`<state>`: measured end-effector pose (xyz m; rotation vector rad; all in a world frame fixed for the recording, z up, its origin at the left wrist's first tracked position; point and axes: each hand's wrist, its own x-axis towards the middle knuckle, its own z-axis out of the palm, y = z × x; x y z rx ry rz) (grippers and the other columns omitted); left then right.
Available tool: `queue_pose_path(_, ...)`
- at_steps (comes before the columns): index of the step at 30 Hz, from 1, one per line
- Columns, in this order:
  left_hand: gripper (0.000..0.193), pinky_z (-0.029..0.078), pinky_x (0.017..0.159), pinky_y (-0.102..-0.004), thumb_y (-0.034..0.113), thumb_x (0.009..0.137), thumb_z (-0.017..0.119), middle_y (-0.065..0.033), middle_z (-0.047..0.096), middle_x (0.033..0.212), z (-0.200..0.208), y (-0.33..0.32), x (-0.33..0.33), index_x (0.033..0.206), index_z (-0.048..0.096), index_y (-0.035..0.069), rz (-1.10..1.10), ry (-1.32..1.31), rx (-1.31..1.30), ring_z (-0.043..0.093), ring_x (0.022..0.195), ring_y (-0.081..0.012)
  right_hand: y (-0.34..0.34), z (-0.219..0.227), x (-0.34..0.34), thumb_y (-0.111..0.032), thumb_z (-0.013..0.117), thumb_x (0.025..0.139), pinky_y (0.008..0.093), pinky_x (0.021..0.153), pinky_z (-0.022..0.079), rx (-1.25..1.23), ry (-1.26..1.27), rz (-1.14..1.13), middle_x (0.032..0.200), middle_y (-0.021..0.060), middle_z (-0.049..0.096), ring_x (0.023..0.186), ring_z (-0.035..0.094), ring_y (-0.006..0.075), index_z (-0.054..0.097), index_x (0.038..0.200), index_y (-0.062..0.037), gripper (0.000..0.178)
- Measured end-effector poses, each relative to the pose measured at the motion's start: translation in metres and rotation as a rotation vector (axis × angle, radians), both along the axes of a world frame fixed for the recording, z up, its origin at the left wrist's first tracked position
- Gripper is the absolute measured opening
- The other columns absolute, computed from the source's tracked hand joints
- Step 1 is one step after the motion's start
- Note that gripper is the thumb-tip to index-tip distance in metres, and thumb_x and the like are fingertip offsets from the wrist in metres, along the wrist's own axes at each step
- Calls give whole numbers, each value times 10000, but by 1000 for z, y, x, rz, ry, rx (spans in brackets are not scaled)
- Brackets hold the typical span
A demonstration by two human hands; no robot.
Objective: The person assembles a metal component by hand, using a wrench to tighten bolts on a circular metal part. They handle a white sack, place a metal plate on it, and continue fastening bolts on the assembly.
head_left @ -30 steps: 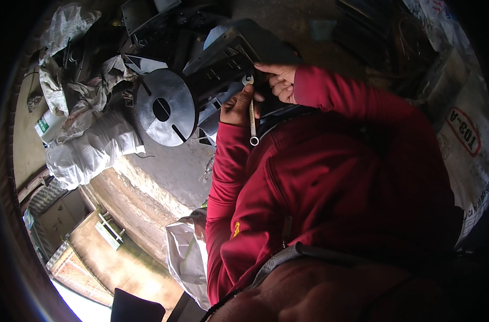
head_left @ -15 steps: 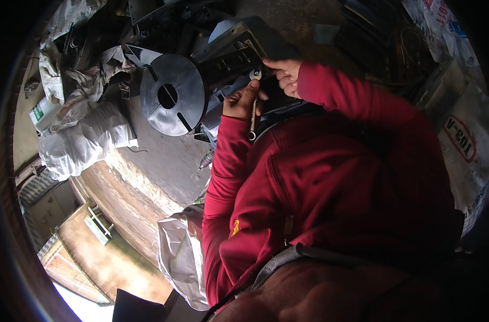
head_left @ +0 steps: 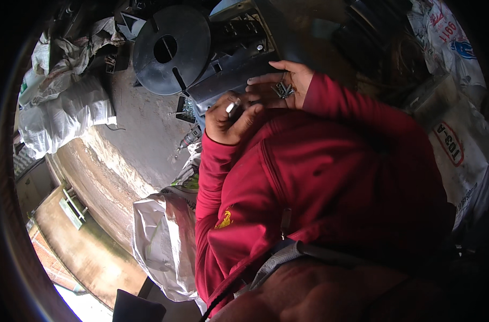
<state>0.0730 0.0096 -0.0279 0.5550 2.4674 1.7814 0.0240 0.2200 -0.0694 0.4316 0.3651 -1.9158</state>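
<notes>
My right hand (head_left: 287, 86) is held palm up with its fingers stretched out, and several small bolts (head_left: 283, 90) lie in the palm. Close beside it, my left hand (head_left: 228, 119) is curled round a wrench (head_left: 232, 108); only a bright metal end shows and the rest is hidden by the fingers. Beyond both hands is a dark metal assembly with a big slotted disc (head_left: 189, 32) that has a round hole in its middle. A bolt head (head_left: 260, 47) sits on the dark slotted bracket (head_left: 236, 32) right of the disc.
A black tray of small hardware (head_left: 187, 109) and a power drill (head_left: 190, 138) lie on the floor left of my left hand. White wrapped bundles (head_left: 67, 115) are at far left. A white sack (head_left: 164, 241) stands by my left arm, and printed sacks (head_left: 459, 155) are at right.
Both hands have drawn back from the bracket toward my body. My right hand has turned palm up, showing bolts. The wrench is now mostly hidden in my left hand. The view has shifted.
</notes>
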Motion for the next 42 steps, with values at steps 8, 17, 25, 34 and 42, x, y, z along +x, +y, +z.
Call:
queue_pose_path(8, 404, 535, 610, -334, 166, 659, 777, -73, 608, 978, 9, 5, 8, 1047, 668, 135, 83, 189, -534, 656, 793, -252, -37, 7, 0, -372, 438, 953, 437, 1014, 396, -88, -91, 11, 1223, 137, 568, 1119, 544, 275, 526, 1236, 5, 479)
queue_pose_path(17, 230, 470, 516, -244, 136, 826, 686, -114, 678, 864, -13, -35, -7, 995, 628, -9, 351, -189, 237, 596, 589, -128, -42, 4, 1, -183, 559, 917, 303, 794, 519, 401, 336, 59, 973, 59, 672, 886, 642, 182, 610, 1136, -26, 274)
queue_pose_path(25, 227, 414, 464, -215, 159, 881, 650, -121, 679, 850, -22, -38, -28, 1010, 619, -25, 446, -298, 340, 516, 495, -91, -16, 23, -28, -174, 749, 772, 248, 469, 374, 1146, 1710, -474, 655, 13, 562, 503, 440, 70, 700, 1031, -115, 270)
queue_pose_path(34, 195, 383, 466, -206, 138, 889, 637, -75, 645, 797, -45, -46, -29, 1008, 617, -15, 401, -188, 317, 472, 498, -61, 26, 8, -100, -531, 842, 513, 360, 615, 513, 1312, 2070, 288, 714, 120, 590, 597, 592, 266, 208, 1468, -205, 1192)
queue_pose_path(42, 140, 407, 498, -207, 126, 888, 636, -49, 663, 779, -45, -46, -30, 961, 642, 6, 416, -192, 358, 521, 536, -65, 3, 25, -107, -560, 786, 547, 415, 712, 538, 1459, 2126, 554, 931, 154, 674, 757, 657, 354, 228, 1428, -174, 1112)
